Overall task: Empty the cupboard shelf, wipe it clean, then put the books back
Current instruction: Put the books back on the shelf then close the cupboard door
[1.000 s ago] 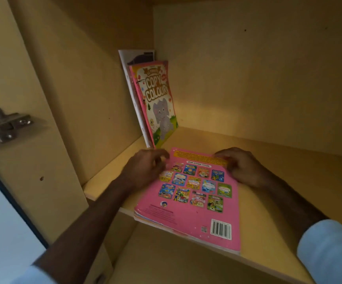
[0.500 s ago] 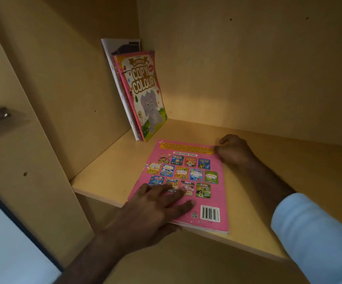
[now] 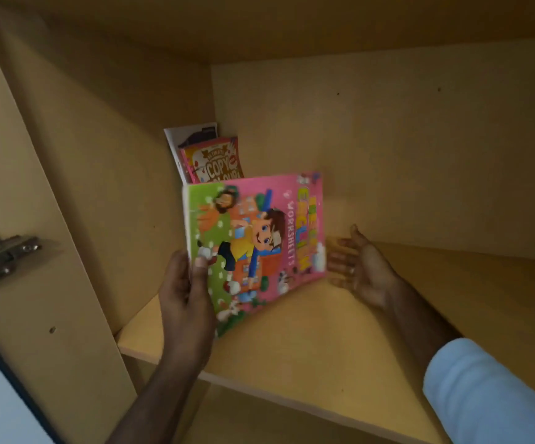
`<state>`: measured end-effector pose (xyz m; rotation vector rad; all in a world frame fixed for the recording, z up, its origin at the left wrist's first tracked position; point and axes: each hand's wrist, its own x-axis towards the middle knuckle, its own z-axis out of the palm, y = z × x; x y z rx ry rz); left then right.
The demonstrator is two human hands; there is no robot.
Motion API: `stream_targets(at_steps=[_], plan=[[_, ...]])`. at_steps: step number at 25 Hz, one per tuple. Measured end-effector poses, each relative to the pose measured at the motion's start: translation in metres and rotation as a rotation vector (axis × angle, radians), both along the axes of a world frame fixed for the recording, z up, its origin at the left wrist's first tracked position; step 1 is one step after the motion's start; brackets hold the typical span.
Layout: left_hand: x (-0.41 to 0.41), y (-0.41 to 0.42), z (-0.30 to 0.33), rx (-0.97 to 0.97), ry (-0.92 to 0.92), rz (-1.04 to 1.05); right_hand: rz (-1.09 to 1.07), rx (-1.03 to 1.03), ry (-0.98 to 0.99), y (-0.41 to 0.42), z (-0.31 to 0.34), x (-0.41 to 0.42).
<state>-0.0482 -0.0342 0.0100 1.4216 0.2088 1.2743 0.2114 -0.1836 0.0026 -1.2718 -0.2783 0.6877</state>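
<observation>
A pink and green worksheets book (image 3: 256, 245) stands tilted on its lower edge on the yellow wooden shelf (image 3: 307, 334), front cover facing me. My left hand (image 3: 186, 293) grips its left edge, thumb on the cover. Just to the right of the book's right edge is my right hand (image 3: 359, 264), palm open and fingers spread; I cannot tell whether it touches the book. Behind the book, a Copy Colour book (image 3: 218, 161) and a white book (image 3: 189, 139) lean against the cupboard's left wall.
The cupboard's left wall (image 3: 106, 193) and back wall (image 3: 403, 149) close the shelf in. A metal hinge (image 3: 0, 254) sits on the side panel at far left. A lower compartment (image 3: 259, 421) shows below the shelf's front edge.
The pink book lay flat, back cover up, under both hands. Now my left hand has lifted and turned it upright, front cover showing, and my right hand has come off it and opened.
</observation>
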Motion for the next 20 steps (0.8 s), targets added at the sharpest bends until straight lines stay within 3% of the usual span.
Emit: stream_targets(at_steps=[3,6,9,12,16,20], plan=[[0.016,0.003,-0.004,-0.288,-0.121,-0.099,0.174,0.177,-0.039,0.007,0.0,-0.013],[0.02,0.003,-0.018,-0.412,-0.127,-0.138,-0.042,0.308,-0.015,0.017,-0.003,-0.006],[0.032,0.007,-0.028,-0.536,-0.153,-0.149,-0.188,0.17,0.012,0.029,-0.011,-0.01],[0.051,0.007,-0.029,-0.636,-0.206,-0.163,-0.075,0.11,0.035,0.042,-0.014,-0.028],[0.051,0.009,-0.03,-0.593,-0.155,-0.336,-0.097,0.461,0.047,0.054,-0.011,-0.022],[0.025,0.049,-0.012,-0.312,0.164,-0.259,-0.141,0.428,-0.079,0.044,0.014,0.003]])
